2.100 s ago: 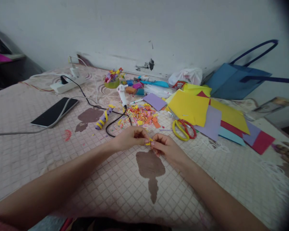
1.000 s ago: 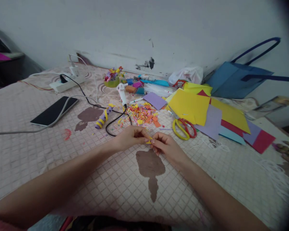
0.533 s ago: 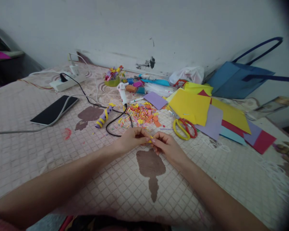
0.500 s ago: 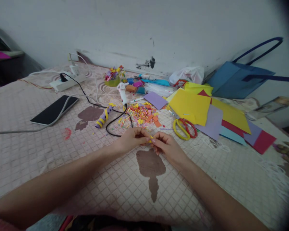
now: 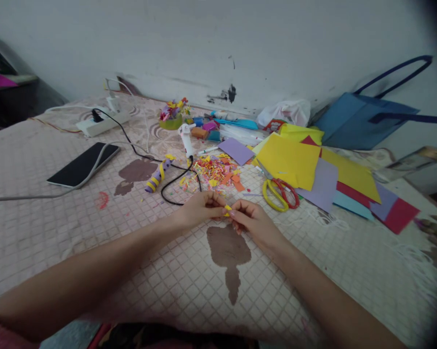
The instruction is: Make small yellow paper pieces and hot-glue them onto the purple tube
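Between the fingertips of both hands is a small yellow piece (image 5: 227,209), perhaps paper or foam; its exact shape is mostly covered. My left hand (image 5: 203,209) pinches it from the left, and my right hand (image 5: 250,216) pinches it from the right. Just beyond the hands lies a heap of colourful scraps (image 5: 214,170). A pair of scissors (image 5: 279,194) with one yellow and one red handle lies right of my right hand. Farther left rests a purple roll (image 5: 158,176) wound with a yellow strip. A white glue gun (image 5: 185,140) stands behind the scraps.
Coloured sheets (image 5: 289,160) spread over the right side, with a blue bag (image 5: 364,121) behind. At left are a dark tablet or phone (image 5: 84,165) and a white power strip (image 5: 102,123) with cables. A green bowl (image 5: 170,123) of bright pieces sits near the wall.
Both hands stay nearly in place, still pinching. The yellow piece has turned slightly between the fingertips and shows a little more. The whole view has shifted slightly.
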Demonstrator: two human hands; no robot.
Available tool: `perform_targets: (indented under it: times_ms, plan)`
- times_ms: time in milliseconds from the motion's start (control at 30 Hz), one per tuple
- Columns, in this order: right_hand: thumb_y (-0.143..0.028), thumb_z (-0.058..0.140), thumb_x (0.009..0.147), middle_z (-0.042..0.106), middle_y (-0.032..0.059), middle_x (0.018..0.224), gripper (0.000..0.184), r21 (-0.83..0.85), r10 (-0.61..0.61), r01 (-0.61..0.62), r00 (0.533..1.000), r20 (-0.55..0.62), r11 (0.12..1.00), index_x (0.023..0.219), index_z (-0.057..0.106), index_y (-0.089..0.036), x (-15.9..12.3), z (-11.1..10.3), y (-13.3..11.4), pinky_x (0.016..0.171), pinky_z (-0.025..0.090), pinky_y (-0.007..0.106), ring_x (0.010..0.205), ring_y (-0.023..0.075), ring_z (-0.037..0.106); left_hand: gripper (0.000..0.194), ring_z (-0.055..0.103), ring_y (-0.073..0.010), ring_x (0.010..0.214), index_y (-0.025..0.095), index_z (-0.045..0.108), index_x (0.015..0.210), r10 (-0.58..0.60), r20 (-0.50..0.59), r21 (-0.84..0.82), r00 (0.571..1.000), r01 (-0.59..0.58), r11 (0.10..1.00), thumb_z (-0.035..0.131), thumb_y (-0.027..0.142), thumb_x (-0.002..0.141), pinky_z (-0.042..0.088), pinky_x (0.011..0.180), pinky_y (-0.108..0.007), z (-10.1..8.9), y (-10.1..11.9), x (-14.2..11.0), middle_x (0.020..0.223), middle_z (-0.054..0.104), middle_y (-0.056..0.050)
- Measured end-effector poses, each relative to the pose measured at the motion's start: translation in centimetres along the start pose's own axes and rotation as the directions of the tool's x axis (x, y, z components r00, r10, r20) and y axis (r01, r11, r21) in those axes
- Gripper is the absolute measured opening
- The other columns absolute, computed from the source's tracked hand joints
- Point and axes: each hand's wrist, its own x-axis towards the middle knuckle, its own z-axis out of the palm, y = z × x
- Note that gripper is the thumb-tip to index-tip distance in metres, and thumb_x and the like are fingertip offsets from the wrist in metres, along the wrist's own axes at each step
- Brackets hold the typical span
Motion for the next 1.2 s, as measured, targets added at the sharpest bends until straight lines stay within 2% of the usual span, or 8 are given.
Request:
perform_targets:
  times_ms: [300,700,1067,1200]
  plan:
    - [-0.038,0.065,0.077,0.053,-0.0044,0.058,0.023,-0.008,0.005,-0.005,1.0,-0.005,1.0,0.07,0.054,-0.018,0.04,-0.07,0.07,0.045,0.038,0.021,0.046,0.007,0.046,0.016,0.057,-0.0083,0.061,0.012,0.055,0.079,-0.015,-0.006,0.023,1.0,0.015,1.0,0.068,0.019,0.071,0.043,0.06,-0.022,0.11,0.07,-0.08,0.067,0.062,0.0]
    - [-0.036,0.065,0.077,0.052,-0.0046,0.057,0.022,-0.008,-0.006,0.006,1.0,-0.018,1.0,0.068,0.054,-0.019,0.05,0.06,0.25,0.044,0.037,0.02,0.045,0.0068,0.046,0.023,0.057,-0.0068,0.056,0.012,0.051,0.086,-0.042,-0.083,-0.031,0.996,0.04,0.999,0.068,0.015,0.07,0.043,0.055,-0.02,0.42,-0.08,-0.21,0.067,0.061,0.002]
    - [-0.042,0.068,0.073,0.052,-0.0051,0.057,0.028,-0.023,-0.01,0.01,1.0,-0.015,1.0,0.07,0.053,-0.019,-0.02,0.37,-0.04,0.045,0.037,0.021,0.046,0.0075,0.046,0.026,0.057,-0.0077,0.054,0.014,0.05,0.087,0.043,-0.119,-0.036,0.992,-0.048,0.998,0.069,0.016,0.068,0.044,0.055,-0.021,0.48,-0.42,-0.29,0.06,0.057,0.005]
    - [-0.04,0.069,0.073,0.052,-0.0054,0.054,0.026,-0.062,-0.012,0.011,1.0,-0.013,0.998,0.07,0.053,-0.019,-0.01,0.29,0.0,0.045,0.036,0.022,0.045,0.0077,0.046,0.024,0.056,-0.0073,0.053,0.014,0.049,0.086,0.02,-0.112,-0.059,0.994,-0.027,0.998,0.067,0.013,0.069,0.044,0.055,-0.021,0.6,-0.35,-0.27,0.06,0.057,0.005]
